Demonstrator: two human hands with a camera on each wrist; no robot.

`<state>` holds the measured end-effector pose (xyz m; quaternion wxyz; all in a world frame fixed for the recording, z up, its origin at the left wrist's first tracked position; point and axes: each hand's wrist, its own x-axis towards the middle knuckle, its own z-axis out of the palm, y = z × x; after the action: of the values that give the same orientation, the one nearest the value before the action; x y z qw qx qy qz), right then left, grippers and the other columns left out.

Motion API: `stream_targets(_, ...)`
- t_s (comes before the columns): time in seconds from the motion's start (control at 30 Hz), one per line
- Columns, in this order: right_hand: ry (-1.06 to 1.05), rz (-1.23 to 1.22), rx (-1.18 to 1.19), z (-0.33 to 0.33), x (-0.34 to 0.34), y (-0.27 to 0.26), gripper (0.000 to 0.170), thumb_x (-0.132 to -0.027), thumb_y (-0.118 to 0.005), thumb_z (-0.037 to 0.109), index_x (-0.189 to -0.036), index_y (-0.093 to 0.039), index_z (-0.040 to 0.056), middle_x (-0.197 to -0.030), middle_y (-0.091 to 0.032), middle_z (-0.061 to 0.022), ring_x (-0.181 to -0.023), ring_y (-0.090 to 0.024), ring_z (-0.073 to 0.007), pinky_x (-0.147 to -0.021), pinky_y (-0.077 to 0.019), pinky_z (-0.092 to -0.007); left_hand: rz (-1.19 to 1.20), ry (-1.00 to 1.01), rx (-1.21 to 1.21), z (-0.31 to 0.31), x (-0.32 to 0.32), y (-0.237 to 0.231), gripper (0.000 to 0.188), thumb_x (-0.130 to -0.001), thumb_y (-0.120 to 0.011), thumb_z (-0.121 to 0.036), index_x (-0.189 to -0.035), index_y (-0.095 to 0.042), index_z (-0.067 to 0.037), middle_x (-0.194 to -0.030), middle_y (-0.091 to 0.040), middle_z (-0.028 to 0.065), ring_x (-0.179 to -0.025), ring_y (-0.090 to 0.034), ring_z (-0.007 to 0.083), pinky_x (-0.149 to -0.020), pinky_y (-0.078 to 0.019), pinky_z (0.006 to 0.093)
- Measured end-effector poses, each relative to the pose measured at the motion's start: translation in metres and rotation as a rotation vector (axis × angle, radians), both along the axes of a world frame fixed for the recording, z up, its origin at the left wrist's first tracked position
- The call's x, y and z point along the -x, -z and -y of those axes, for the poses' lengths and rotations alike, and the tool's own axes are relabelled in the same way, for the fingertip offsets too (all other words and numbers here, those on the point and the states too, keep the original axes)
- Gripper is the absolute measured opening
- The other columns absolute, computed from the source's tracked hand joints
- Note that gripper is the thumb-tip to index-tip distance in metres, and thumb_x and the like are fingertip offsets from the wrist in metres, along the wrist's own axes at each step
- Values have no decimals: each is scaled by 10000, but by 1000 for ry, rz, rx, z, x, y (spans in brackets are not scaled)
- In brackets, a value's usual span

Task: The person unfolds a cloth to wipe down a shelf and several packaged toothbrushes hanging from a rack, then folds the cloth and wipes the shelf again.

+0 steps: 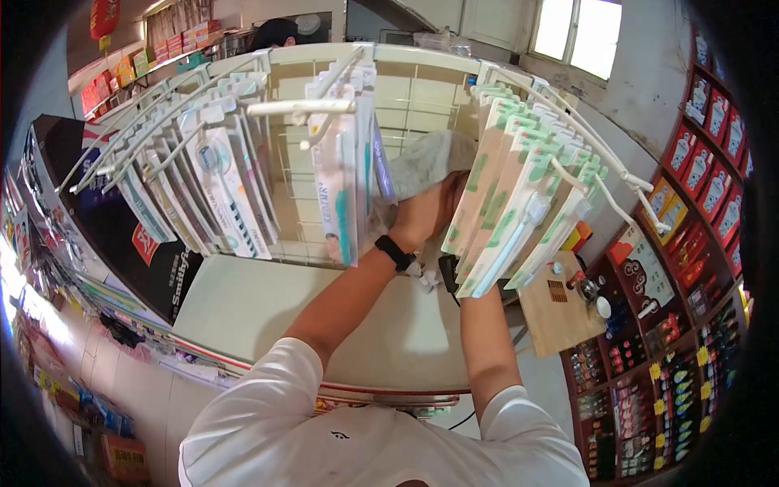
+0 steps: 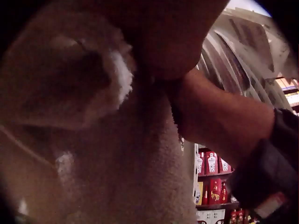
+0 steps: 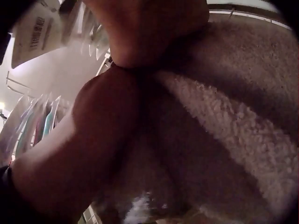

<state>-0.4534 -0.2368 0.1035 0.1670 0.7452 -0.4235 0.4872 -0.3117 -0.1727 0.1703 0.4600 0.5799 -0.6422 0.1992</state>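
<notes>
A grey fleecy cloth (image 1: 442, 154) is bunched up behind the hanging packs, against the wire rack. Its pale fluffy edge (image 2: 122, 77) forms a round fold in the left wrist view, and the same pile shows as a light band (image 3: 224, 116) in the right wrist view. My left hand (image 1: 426, 215), with a black band at the wrist, grips the cloth. Toothbrush packs hide most of my right hand (image 3: 149, 30) in the head view; it holds the cloth close beside the left one. Both hands' fingertips are hidden. Crumpled clear plastic (image 1: 422, 272) hangs below.
Toothbrush packs hang on rack hooks at left (image 1: 223, 178), centre (image 1: 337, 178) and right (image 1: 507, 195), around my forearms. A white shelf (image 1: 268, 304) lies underneath. At right are a wooden board (image 1: 556, 316) and product shelves (image 1: 649, 365). Someone's dark hair (image 1: 274, 32) shows beyond the rack.
</notes>
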Motion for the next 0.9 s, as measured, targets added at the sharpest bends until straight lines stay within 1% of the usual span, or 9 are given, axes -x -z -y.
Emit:
stream_targets(0.17, -105, 50, -144, -9, -18, 21, 642, -939, -695, 337, -1501, -505, 92, -1470, -549, -199, -1337, -533, -384, -1077, -473, -522, 15, 150, 168, -10, -20, 61, 384, -994, -564, -295, -1301, -642, -78, -1178, -697, 209, -1109, -642, 406, -941, -488, 499)
stream_targets(0.23, -149, 67, -199, -21, -32, 31, 654, -938, -698, 340, -1512, -499, 98, -1483, -542, -196, -1347, -528, -381, -1081, -472, -524, -146, 149, -804, -28, -21, 52, 409, -1008, -541, -316, -1300, -636, -45, -1266, -663, 228, -1188, -620, 390, -987, -482, 461)
stream_targets(0.3, -216, 33, -245, 1, -52, 54, 590, -933, -678, 307, -1450, -549, 55, -1456, -558, -212, -1317, -536, -397, -1091, -445, -534, -179, 160, -484, -18, -27, 83, 427, -1021, -517, -330, -1307, -624, -30, -1315, -639, 236, -1220, -610, 370, -1015, -480, 427)
stream_targets(0.37, -107, 107, 61, 7, -75, 59, 240, -874, -633, 186, -998, -747, 16, -929, -721, -238, -942, -653, -484, -856, -503, -554, -25, 27, -143, -9, -39, 110, 455, -1033, -500, -359, -1407, -586, -117, -1424, -611, 185, -1227, -625, 352, -1071, -454, 422)
stream_targets(0.4, -147, 2, -298, -16, -74, 48, 310, -915, -566, 173, -1123, -706, -10, -1068, -689, -292, -1059, -610, -526, -982, -462, -584, -92, 146, -273, -20, -42, 120, 437, -1044, -485, -299, -1423, -558, -95, -1382, -634, 186, -1240, -620, 332, -1084, -449, 414)
stream_targets(0.53, -400, 222, -241, -45, -90, 50, 518, -972, -482, 181, -1439, -491, -42, -1465, -452, -384, -1408, -331, -581, -1217, -151, -672, 176, 34, -37, -30, -61, 147, 414, -1037, -486, -257, -1402, -555, -73, -1322, -664, 183, -1139, -676, 338, -996, -523, 415)
stream_targets(0.67, -441, 242, -158, -48, -106, 68, 543, -983, -490, 201, -1471, -471, -37, -1549, -396, -343, -1434, -310, -565, -1220, -147, -664, 154, -37, -352, -64, -72, 161, 334, -1008, -489, -215, -1254, -615, -27, -1036, -742, 197, -927, -735, 358, -832, -577, 422)
stream_targets(0.8, -600, 240, -232, -75, -113, 67, 589, -951, -590, 206, -1463, -463, -56, -1557, -374, -346, -1451, -262, -574, -1219, -134, -668, 416, -72, -476, -83, -101, 160, 425, -1017, -463, -225, -1380, -571, -33, -1309, -650, 233, -1095, -694, 357, -937, -554, 412)
stream_targets(0.9, -529, 48, -275, -91, -123, 77, 723, -930, -649, 233, -1520, -358, -64, -1607, -301, -326, -1492, -209, -551, -1207, -110, -696, 93, 10, -866, -132, -104, 119, 385, -1018, -461, -201, -1328, -607, -26, -1272, -663, 239, -1083, -688, 355, -936, -550, 432)
